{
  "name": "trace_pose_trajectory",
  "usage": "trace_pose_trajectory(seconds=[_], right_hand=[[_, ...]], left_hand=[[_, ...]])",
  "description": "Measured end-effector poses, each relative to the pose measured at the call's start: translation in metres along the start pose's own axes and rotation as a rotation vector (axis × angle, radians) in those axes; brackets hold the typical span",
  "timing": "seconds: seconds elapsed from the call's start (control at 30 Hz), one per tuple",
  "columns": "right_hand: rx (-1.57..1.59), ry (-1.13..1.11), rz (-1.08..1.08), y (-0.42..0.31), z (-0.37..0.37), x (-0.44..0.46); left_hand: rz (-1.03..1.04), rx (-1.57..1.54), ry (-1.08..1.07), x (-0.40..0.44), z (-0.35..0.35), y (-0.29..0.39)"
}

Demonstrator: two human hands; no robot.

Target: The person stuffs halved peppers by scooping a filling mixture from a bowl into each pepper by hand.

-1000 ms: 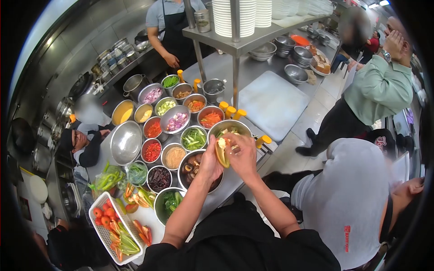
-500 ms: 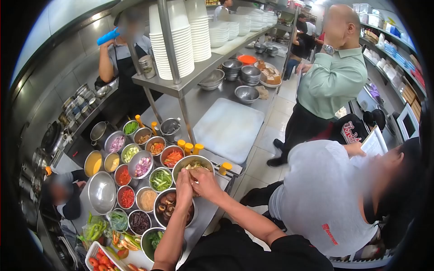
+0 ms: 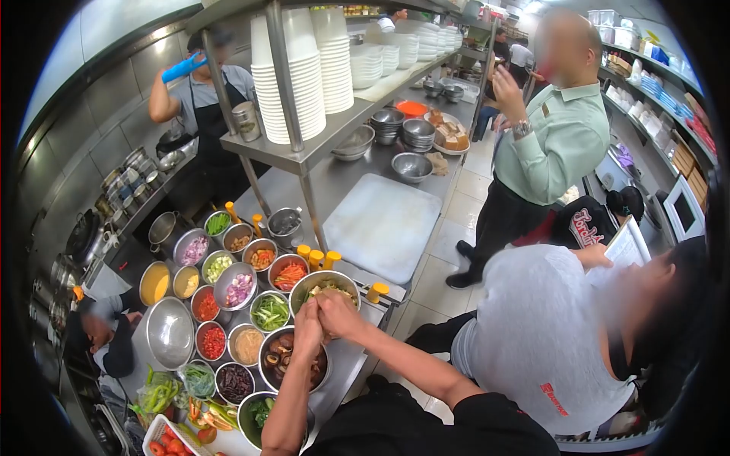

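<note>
My left hand (image 3: 307, 328) and my right hand (image 3: 339, 313) are pressed together, fingers curled, over the near rim of a steel bowl (image 3: 298, 284) holding pale yellowish pieces. Whatever is between the fingers is hidden. Just below my wrists sits a bowl of dark brown mushrooms (image 3: 278, 356), partly covered by my left forearm. Left of my hands stand a bowl of sliced green vegetable (image 3: 270, 311) and a bowl of orange-red strips (image 3: 289, 274).
More bowls of cut vegetables crowd the counter, beside a large metal bowl (image 3: 170, 332). A white cutting board (image 3: 384, 226) lies beyond. Stacked white containers (image 3: 286, 99) fill the shelf overhead. A person in grey (image 3: 540, 327) and one in light green (image 3: 563, 129) stand at right.
My right hand's fingers have curled in more tightly against my left hand. The person in green has lowered a hand from the face. The view has shifted slightly.
</note>
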State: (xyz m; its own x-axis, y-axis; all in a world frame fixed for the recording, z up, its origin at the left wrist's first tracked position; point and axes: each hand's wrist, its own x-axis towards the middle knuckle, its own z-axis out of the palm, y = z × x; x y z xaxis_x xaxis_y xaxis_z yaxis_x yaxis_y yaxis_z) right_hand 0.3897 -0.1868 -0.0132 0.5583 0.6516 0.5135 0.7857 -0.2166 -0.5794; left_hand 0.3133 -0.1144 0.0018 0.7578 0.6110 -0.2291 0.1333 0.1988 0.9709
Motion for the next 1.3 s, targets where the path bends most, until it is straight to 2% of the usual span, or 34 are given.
trace_pose_trajectory(seconds=[0.07,0.1,0.17,0.2,0.27,0.33,0.4,0.43,0.5,0.73,0.8,0.83,0.9,1.03,1.13,1.2,1.23,1.27,1.3], right_hand=[[0.035,-0.043,0.012,-0.002,-0.009,0.003],[0.066,-0.084,0.023,-0.003,-0.018,0.006],[0.091,-0.145,0.004,0.003,-0.024,0.01],[0.111,-0.2,-0.018,0.007,-0.026,0.012],[0.138,-0.266,-0.007,0.014,-0.031,0.014],[0.21,-0.314,0.056,0.025,-0.032,0.017],[0.7,-0.442,0.553,0.017,-0.048,0.023],[0.713,-0.47,0.55,0.025,-0.044,0.021],[0.966,-0.386,0.62,0.037,-0.033,0.02],[0.971,-0.158,0.81,0.047,-0.007,0.014],[1.043,0.111,0.852,0.055,0.002,0.011],[1.043,0.111,0.851,0.056,0.002,0.009],[0.192,-0.048,0.42,0.057,0.0,0.004],[0.067,-0.072,0.317,0.041,0.003,0.0],[0.142,0.056,0.317,0.017,-0.001,0.005],[0.186,-0.126,0.405,0.0,0.0,0.006],[0.119,0.091,0.199,0.004,0.016,0.002],[0.12,0.092,0.187,0.01,0.027,-0.004],[0.203,0.079,0.343,0.011,0.031,-0.006]], left_hand=[[-0.146,-0.071,-0.17,-0.004,-0.007,0.014],[-0.154,-0.073,-0.163,-0.002,-0.011,0.015],[-0.246,-0.074,-0.307,0.002,-0.021,0.02],[-0.258,-0.075,-0.292,0.004,-0.022,0.024],[-0.332,-0.065,-0.402,0.006,-0.03,0.028],[-0.312,-0.145,-0.503,0.011,-0.039,0.025],[-0.403,-0.258,-0.513,0.017,-0.046,0.027],[-0.408,-0.267,-0.483,0.02,-0.048,0.023],[-0.321,-0.4,-0.555,0.025,-0.049,0.016],[-0.318,-0.454,-0.446,0.031,-0.039,0.004],[-0.322,-0.473,-0.44,0.03,-0.042,0.001],[-0.304,-0.486,-0.417,0.029,-0.043,0.0],[-0.276,-0.491,-0.387,0.03,-0.045,0.0],[-0.243,-0.478,-0.298,0.032,-0.037,-0.003],[-0.174,-0.347,-0.206,0.03,-0.029,-0.002],[-0.043,-0.114,-0.192,0.027,-0.022,-0.003],[0.026,-0.036,-0.172,0.027,-0.017,-0.004],[0.094,0.04,-0.151,0.027,-0.013,-0.007],[0.115,0.04,-0.156,0.033,-0.012,-0.017]])
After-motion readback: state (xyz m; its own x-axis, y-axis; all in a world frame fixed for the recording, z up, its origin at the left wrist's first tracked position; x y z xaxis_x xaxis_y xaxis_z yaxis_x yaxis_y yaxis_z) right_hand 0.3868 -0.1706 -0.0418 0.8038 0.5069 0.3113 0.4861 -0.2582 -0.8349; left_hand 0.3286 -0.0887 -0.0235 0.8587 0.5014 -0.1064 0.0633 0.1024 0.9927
